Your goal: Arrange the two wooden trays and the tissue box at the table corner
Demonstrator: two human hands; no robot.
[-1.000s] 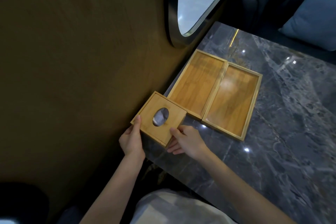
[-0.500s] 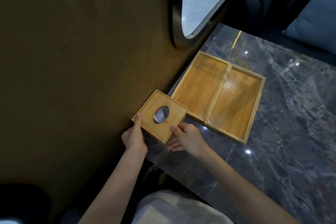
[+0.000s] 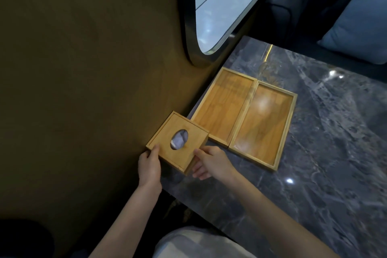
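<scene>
A square wooden tissue box (image 3: 165,142) with an oval opening that shows white tissue stands at the near left corner of the dark marble table (image 3: 314,163), against the wall. My left hand (image 3: 149,165) grips its near left corner, thumb on top. My right hand (image 3: 209,162) holds its near right side, thumb on the lid. Just beyond the box lie two shallow wooden trays side by side, long edges touching: the left tray (image 3: 222,107) runs along the wall, the right tray (image 3: 263,123) lies beside it.
A brown wall (image 3: 83,69) borders the table's left edge, with a dark-framed rounded window (image 3: 219,6) above the trays. Dark seating with a blue cushion (image 3: 360,27) stands past the far edge. My lap (image 3: 199,243) is at the near edge.
The tissue box and both hands stay in nearly the same place at the corner. The view has shifted slightly; the trays have not moved.
</scene>
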